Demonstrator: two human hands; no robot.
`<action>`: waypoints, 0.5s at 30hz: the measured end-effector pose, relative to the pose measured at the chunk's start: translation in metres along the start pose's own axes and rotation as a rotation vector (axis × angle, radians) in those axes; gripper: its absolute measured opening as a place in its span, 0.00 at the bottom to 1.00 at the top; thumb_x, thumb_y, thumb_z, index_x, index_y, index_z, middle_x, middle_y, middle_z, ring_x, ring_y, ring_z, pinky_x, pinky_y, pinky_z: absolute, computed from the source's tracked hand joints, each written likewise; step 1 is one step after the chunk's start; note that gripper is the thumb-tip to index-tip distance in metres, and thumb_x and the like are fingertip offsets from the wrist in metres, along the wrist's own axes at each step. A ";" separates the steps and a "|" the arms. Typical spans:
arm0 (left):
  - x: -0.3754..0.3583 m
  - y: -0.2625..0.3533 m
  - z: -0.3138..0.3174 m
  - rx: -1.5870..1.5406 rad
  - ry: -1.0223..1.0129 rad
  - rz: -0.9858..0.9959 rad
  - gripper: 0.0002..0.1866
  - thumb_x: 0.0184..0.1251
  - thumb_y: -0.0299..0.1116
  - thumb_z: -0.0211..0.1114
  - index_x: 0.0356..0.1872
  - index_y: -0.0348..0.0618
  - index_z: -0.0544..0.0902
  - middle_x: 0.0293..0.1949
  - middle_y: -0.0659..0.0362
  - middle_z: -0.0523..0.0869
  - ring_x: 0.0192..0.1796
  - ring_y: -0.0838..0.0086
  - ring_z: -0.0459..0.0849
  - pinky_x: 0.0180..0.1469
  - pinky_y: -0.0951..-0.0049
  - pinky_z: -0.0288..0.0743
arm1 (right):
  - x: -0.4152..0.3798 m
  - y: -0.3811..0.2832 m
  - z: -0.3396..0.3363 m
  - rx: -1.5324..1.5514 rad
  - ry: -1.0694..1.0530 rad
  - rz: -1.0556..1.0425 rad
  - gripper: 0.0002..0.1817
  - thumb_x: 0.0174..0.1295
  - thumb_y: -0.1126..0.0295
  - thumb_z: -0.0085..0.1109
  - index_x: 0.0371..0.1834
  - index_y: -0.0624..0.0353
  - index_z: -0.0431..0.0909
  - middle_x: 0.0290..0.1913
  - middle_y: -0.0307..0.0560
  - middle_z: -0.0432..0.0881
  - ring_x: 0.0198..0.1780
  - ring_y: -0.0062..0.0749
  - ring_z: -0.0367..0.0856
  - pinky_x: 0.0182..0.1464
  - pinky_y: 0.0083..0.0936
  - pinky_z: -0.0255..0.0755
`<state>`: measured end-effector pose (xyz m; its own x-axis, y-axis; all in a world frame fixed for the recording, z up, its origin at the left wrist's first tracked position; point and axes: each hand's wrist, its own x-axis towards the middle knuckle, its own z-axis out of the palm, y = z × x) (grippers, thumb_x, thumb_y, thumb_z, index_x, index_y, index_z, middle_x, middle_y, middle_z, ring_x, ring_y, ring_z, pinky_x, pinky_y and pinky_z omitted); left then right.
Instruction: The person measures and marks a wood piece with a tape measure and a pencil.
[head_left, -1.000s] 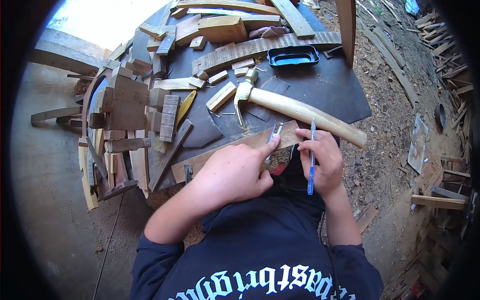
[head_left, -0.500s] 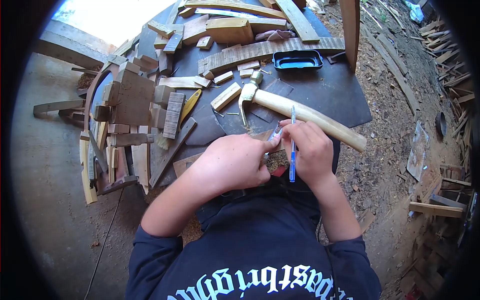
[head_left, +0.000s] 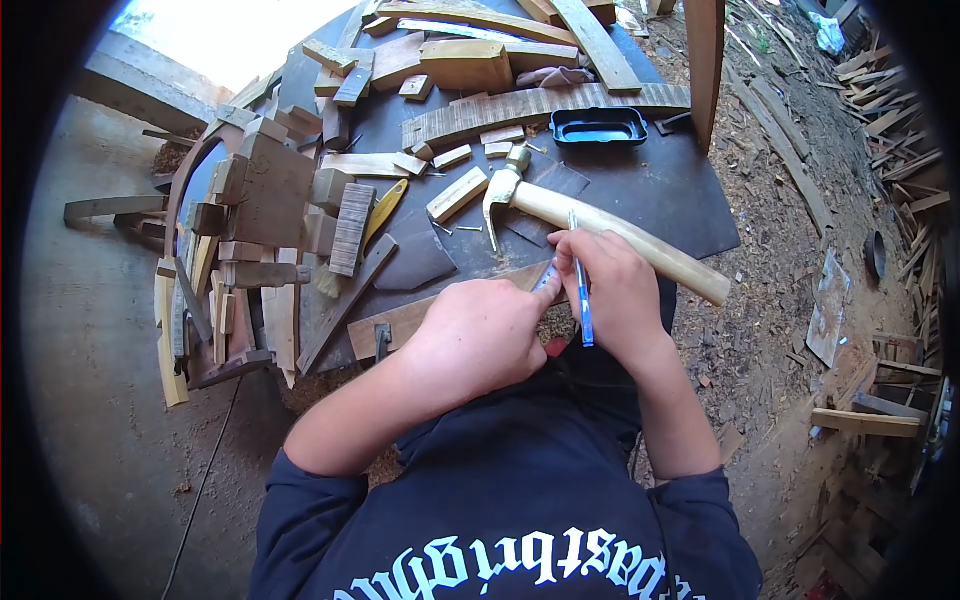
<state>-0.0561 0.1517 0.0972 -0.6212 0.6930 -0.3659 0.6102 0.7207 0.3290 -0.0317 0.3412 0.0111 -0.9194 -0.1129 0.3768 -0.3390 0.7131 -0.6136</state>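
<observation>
A blue pen is in my right hand, its fingers closed around it near the upper end. My left hand is curled just beside it, with thumb and index finger on a small pale strip with markings, like a ruler; most of the strip is hidden by the fingers. Both hands are over a wooden board at the table's near edge. Beyond them lies a claw hammer, its pale handle pointing right and its head to the left.
The dark table carries several wood blocks, a black tray, a yellow-handled brush and loose nails. A curved wooden assembly stands at left. Scrap wood is piled at far right.
My right hand and the pen have moved slightly up and left, toward the strip. The left hand has shifted a little, and a dark metal piece on the board now shows beside its wrist.
</observation>
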 end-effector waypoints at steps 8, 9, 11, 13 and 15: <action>-0.006 -0.003 -0.001 0.037 0.009 0.001 0.35 0.63 0.37 0.66 0.76 0.58 0.81 0.31 0.47 0.89 0.35 0.51 0.92 0.40 0.51 0.87 | 0.001 0.007 -0.014 0.252 -0.013 0.140 0.09 0.62 0.75 0.74 0.40 0.59 0.81 0.33 0.45 0.85 0.39 0.46 0.86 0.44 0.41 0.78; -0.007 -0.003 -0.002 0.043 0.004 0.004 0.35 0.64 0.37 0.66 0.77 0.60 0.80 0.31 0.47 0.89 0.35 0.52 0.92 0.40 0.52 0.87 | 0.000 0.005 -0.019 0.272 -0.032 0.174 0.10 0.61 0.75 0.74 0.40 0.60 0.81 0.33 0.46 0.85 0.39 0.46 0.86 0.44 0.41 0.78; -0.008 -0.002 -0.001 0.071 0.030 0.018 0.34 0.65 0.39 0.69 0.76 0.59 0.81 0.34 0.48 0.89 0.36 0.53 0.93 0.40 0.54 0.87 | -0.002 -0.001 -0.029 0.240 -0.056 0.193 0.14 0.62 0.82 0.75 0.34 0.64 0.75 0.36 0.45 0.87 0.37 0.24 0.85 0.41 0.22 0.78; -0.009 -0.001 0.003 0.115 0.091 0.042 0.32 0.68 0.45 0.75 0.74 0.54 0.83 0.37 0.48 0.90 0.39 0.54 0.94 0.41 0.58 0.88 | -0.010 -0.002 -0.032 0.275 -0.042 0.269 0.13 0.63 0.82 0.75 0.35 0.64 0.75 0.36 0.45 0.87 0.38 0.23 0.84 0.42 0.22 0.78; -0.009 -0.004 0.011 0.084 0.144 0.077 0.34 0.66 0.36 0.71 0.76 0.63 0.81 0.40 0.49 0.87 0.41 0.56 0.92 0.44 0.58 0.87 | -0.017 0.002 -0.033 0.295 0.025 0.255 0.12 0.65 0.77 0.76 0.38 0.63 0.77 0.32 0.46 0.86 0.30 0.33 0.85 0.35 0.30 0.77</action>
<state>-0.0473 0.1425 0.0899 -0.6311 0.7461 -0.2120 0.6940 0.6653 0.2752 -0.0106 0.3674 0.0261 -0.9777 0.0618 0.2008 -0.1462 0.4859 -0.8617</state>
